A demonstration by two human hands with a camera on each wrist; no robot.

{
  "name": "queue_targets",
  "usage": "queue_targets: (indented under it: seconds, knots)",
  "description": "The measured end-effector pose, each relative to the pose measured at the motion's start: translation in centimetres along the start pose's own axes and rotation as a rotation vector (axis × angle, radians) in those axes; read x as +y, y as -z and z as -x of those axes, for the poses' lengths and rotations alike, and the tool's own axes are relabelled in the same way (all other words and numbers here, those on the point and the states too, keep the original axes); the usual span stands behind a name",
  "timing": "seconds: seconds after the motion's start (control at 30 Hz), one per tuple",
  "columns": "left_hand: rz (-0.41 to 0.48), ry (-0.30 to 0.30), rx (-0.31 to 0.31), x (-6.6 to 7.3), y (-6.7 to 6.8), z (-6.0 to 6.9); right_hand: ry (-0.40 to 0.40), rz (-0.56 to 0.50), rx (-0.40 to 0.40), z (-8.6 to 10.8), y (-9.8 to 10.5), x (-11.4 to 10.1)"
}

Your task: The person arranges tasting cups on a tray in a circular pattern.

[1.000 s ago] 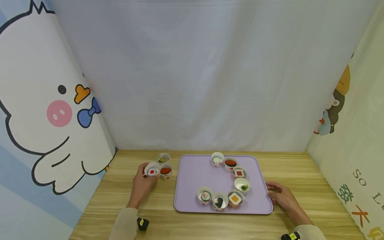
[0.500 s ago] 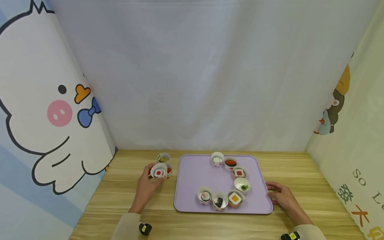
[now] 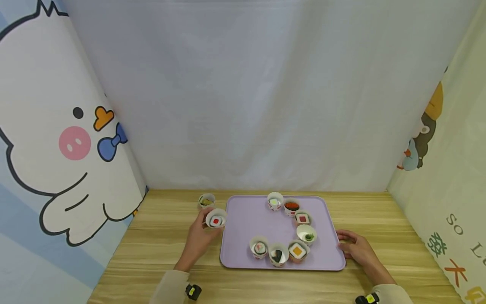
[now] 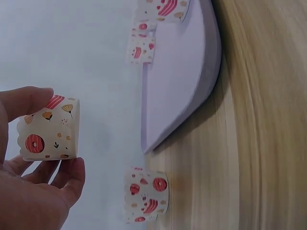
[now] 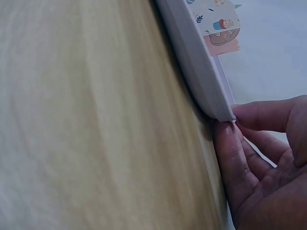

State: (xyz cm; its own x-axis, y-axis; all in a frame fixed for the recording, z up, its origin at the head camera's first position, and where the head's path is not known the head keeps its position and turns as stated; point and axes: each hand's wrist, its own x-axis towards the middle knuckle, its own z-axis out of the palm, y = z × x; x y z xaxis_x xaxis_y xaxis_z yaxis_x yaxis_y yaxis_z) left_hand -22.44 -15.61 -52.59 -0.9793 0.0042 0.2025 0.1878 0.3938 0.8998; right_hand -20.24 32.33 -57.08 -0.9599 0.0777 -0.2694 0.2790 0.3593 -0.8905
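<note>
In my left hand (image 3: pixel 201 236) is a small patterned paper cup (image 3: pixel 216 219), held between thumb and fingers. Inside it sits a white sushi piece with a red centre. The left wrist view shows this cup (image 4: pixel 50 129) lifted clear of the table. At the left edge of the lilac tray (image 3: pixel 247 219), the held cup overlaps the rim in the head view. My right hand (image 3: pixel 357 249) pinches the tray's right rim; in the right wrist view, thumb and fingers (image 5: pixel 230 143) meet at that rim (image 5: pixel 201 72).
Several sushi cups curve along the tray's right and front, among them a roe cup (image 3: pixel 292 206) and a cup with green bits (image 3: pixel 306 234). A cup with olive-green filling (image 3: pixel 206 201) stands left of the tray. A white curtain (image 3: pixel 243 105) hangs behind the wooden table (image 3: pixel 144 236).
My left hand has carried the red-centred sushi cup rightward to the tray's left edge. It now hides the roe cup on the table. My right hand has stayed at the rim.
</note>
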Motion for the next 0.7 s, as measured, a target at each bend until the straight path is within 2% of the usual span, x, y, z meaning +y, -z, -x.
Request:
queue_targets:
  seconds: [0.17,0.3,0.43,0.7]
  knots:
    - [0.023,0.001,-0.043,0.4,-1.3,0.0,0.001,0.000,0.003,-0.1,0.0,0.1]
    - [0.001,-0.016,-0.079,0.7,-2.2,0.1,0.000,0.002,0.006,-0.2,0.0,0.1]
    - [-0.035,-0.045,-0.109,0.5,-3.0,0.1,0.004,-0.004,0.007,-0.1,0.0,0.1]
    - [-0.041,-0.048,-0.166,-0.1,-4.5,-0.2,-0.006,-0.015,0.003,0.0,-0.1,0.0]
